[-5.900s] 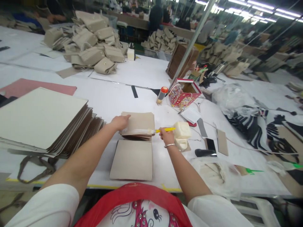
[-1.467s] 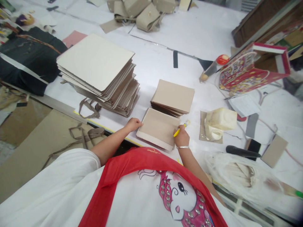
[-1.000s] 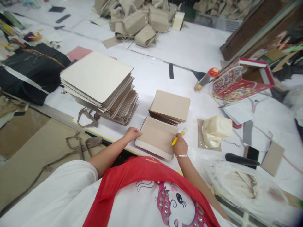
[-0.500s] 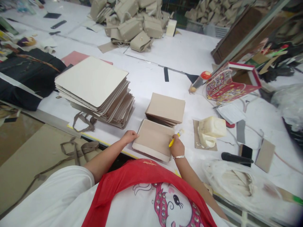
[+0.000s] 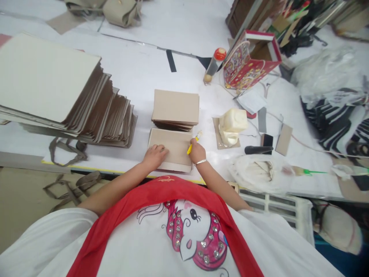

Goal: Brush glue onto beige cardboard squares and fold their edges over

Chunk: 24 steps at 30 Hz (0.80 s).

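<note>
A low stack of tan panels (image 5: 177, 148) lies on the table right in front of me. My left hand (image 5: 155, 156) rests flat on its left part, fingers stretched over the top panel. In my right hand (image 5: 197, 152) is a small yellow-handled brush (image 5: 190, 148), its bristles pointing up and away from me; the hand is at the stack's right edge. Just behind sits a second pile of tan panels (image 5: 175, 105). To the right, a cut-open cream plastic jug (image 5: 233, 125) stands on a piece of board.
A tall stack of large panels (image 5: 49, 77) stands at the left, with grey-brown straps (image 5: 67, 150) beside it. Farther right are a red patterned paper bag (image 5: 250, 63), a red-capped bottle (image 5: 215, 65), a black-handled tool (image 5: 258, 149) and a plastic bag (image 5: 248, 173).
My left hand has moved from the left edge of the near stack onto its top. My right hand still holds the brush at the right edge. The view has shifted.
</note>
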Motion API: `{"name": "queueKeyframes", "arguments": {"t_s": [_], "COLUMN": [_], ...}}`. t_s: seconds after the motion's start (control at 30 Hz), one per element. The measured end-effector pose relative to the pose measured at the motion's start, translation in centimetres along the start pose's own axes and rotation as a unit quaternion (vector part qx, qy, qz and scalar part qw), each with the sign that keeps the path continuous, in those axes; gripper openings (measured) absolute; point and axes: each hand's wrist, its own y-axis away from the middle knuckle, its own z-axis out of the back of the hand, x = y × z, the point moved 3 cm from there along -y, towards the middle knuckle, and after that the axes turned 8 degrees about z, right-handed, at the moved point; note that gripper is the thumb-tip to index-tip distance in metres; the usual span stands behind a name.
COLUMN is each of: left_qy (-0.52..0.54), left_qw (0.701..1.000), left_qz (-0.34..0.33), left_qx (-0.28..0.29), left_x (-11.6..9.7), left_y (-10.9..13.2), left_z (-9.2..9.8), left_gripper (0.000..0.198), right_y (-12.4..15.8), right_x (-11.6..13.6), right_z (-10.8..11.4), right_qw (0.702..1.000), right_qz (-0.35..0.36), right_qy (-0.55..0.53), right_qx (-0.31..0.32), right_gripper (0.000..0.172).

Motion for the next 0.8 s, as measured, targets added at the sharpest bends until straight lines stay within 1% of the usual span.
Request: {"name": "queueKeyframes", "arguments": {"t_s": [0.07, 0.17, 0.23, 0.33, 0.43, 0.5, 0.53, 0.57, 0.63, 0.7, 0.73, 0.8], "left_qy": [-0.011, -0.019, -0.021, -0.032, -0.04, -0.033, -0.029, -0.027, -0.031, -0.039, -0.041, -0.046], "left_qw": [1.0, 0.998, 0.998, 0.998, 0.999, 0.999, 1.0, 1.0, 0.999, 0.999, 0.999, 0.999], "left_qz": [0.027, 0.051, 0.055, 0.053, 0.025, 0.004, 0.0, 0.002, 0.014, 0.022, 0.022, 0.018], "left_qx": [0.0, 0.01, 0.015, 0.001, -0.018, -0.015, -0.012, -0.009, -0.009, -0.015, -0.018, -0.023], "left_x": [-0.7, -1.0, -1.0, -1.2, -2.0, -2.6, -2.8, -3.0, -3.2, -3.3, -3.3, -3.2], "left_y": [-0.1, -0.1, -0.1, 0.1, 0.2, 0.1, 0.0, 0.0, -0.1, -0.1, 0.0, 0.2], "left_z": [-0.1, -0.1, 0.0, 0.0, 0.0, 0.0, -0.1, -0.1, -0.2, -0.2, -0.3, -0.4], "left_gripper": [0.03, 0.032, 0.031, 0.029, 0.023, 0.021, 0.021, 0.024, 0.035, 0.046, 0.05, 0.053], "right_y": [0.1, 0.3, 0.6, 1.8, 3.3, 3.9, 3.9, 3.7, 2.7, 0.9, -0.2, -2.2], "right_x": [0.2, -0.2, -1.1, -3.2, -5.4, -6.3, -6.4, -6.2, -4.7, -1.9, -0.2, 3.4], "right_z": [0.1, 0.7, 1.5, 3.0, 5.2, 6.7, 7.2, 7.7, 7.9, 7.4, 6.8, 5.4], "right_qw": [1.0, 1.0, 0.999, 0.996, 0.985, 0.962, 0.943, 0.922, 0.875, 0.838, 0.826, 0.812], "right_qz": [0.002, -0.018, -0.044, -0.062, -0.069, -0.075, -0.075, -0.071, -0.054, -0.034, -0.029, -0.024], "right_qy": [0.006, 0.019, 0.023, 0.005, -0.07, -0.174, -0.24, -0.311, -0.443, -0.529, -0.554, -0.581], "right_qx": [0.005, 0.002, -0.013, -0.062, -0.145, -0.199, -0.216, -0.22, -0.188, -0.126, -0.098, -0.057], "right_gripper": [0.025, 0.029, 0.035, 0.038, 0.04, 0.044, 0.047, 0.049, 0.052, 0.044, 0.039, 0.03]}}
